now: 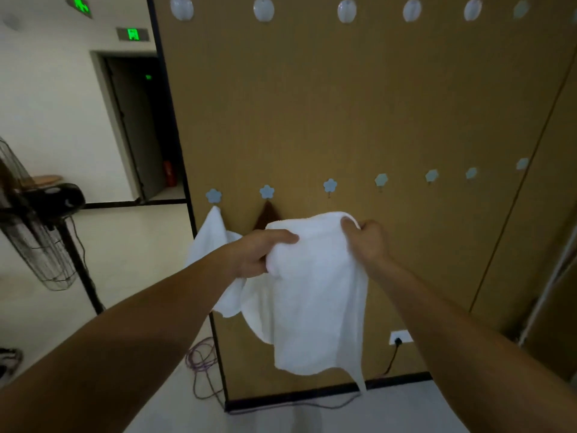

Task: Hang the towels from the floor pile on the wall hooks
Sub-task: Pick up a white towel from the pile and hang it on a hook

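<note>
1. Hanging a third towel is judged to be the step in hand: a white towel is held up close to the wall panel, just below the lower row of flower-shaped hooks.
2. Its upper edge is gripped at both ends. The fingers of the left hand are curled round a bunched part, and those of the right hand are closed over the right corner.
3. The two leftmost hooks are occupied, by a hung white towel and a brown towel.
4. Next, the edge probably needs to be raised and looped over the free hook just above.
5. The floor pile is not seen, the brown towel is mostly covered, and the hook prongs are too small to be made out.
</note>
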A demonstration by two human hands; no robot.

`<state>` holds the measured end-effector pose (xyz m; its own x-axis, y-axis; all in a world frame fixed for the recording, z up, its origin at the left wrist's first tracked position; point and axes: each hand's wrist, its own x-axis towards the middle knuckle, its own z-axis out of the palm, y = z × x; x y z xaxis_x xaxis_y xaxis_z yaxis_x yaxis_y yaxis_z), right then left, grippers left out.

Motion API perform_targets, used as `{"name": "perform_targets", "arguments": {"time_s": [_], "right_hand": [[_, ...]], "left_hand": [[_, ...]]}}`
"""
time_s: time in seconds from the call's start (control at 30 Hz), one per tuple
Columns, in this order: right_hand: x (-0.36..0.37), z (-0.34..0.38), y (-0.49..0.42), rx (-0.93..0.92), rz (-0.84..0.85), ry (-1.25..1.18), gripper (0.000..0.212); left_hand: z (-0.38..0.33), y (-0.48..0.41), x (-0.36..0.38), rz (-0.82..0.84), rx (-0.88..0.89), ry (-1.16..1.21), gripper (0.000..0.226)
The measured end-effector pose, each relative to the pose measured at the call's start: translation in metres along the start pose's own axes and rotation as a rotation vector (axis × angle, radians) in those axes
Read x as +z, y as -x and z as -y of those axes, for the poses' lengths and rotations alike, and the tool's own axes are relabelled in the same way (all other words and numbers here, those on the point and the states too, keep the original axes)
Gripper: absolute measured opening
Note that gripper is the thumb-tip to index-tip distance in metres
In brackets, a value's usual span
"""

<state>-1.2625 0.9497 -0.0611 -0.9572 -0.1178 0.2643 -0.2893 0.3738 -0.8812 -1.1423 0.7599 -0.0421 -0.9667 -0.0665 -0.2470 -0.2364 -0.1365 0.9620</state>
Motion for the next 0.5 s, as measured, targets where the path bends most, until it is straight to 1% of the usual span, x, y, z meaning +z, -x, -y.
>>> {"name": "perform_targets", "arguments": {"time_s": [0.07,0.17,0.23,0.27,0.33,0.37,0.4,0.47,0.5], "right_hand": [[-0.001,-0.008,-0.007,0.017,0.036,0.036,0.038],[0.002,-0.017,-0.011,-0.063,0.145,0.153,0.035],[0.004,-0.02,-0.009,-0.153,0.26,0.192,0.045],[0.004,-0.021,-0.008,-0.207,0.32,0.209,0.046],[0.002,-0.022,-0.011,-0.28,0.389,0.277,0.033],[-0.001,-0.023,-0.015,-0.276,0.41,0.343,0.025],[-0.004,-0.022,-0.018,-0.255,0.434,0.421,0.026],[-0.009,-0.023,-0.023,-0.193,0.473,0.584,0.037],[-0.01,-0.025,-0.023,-0.169,0.476,0.643,0.039]], "left_hand": [[0.005,0.001,-0.002,-0.049,0.013,-0.002,0.048],[0.011,-0.002,-0.006,-0.206,0.069,0.064,0.052],[0.014,-0.006,-0.01,-0.291,0.08,0.071,0.065],[0.014,-0.009,-0.012,-0.325,0.078,0.055,0.075],[0.014,-0.014,-0.015,-0.367,0.072,-0.006,0.089],[0.012,-0.015,-0.017,-0.369,0.063,-0.029,0.089],[0.01,-0.015,-0.018,-0.358,0.048,-0.043,0.086],[0.006,-0.012,-0.022,-0.334,0.012,-0.062,0.07],[0.004,-0.009,-0.024,-0.347,0.0,-0.065,0.062]]}}
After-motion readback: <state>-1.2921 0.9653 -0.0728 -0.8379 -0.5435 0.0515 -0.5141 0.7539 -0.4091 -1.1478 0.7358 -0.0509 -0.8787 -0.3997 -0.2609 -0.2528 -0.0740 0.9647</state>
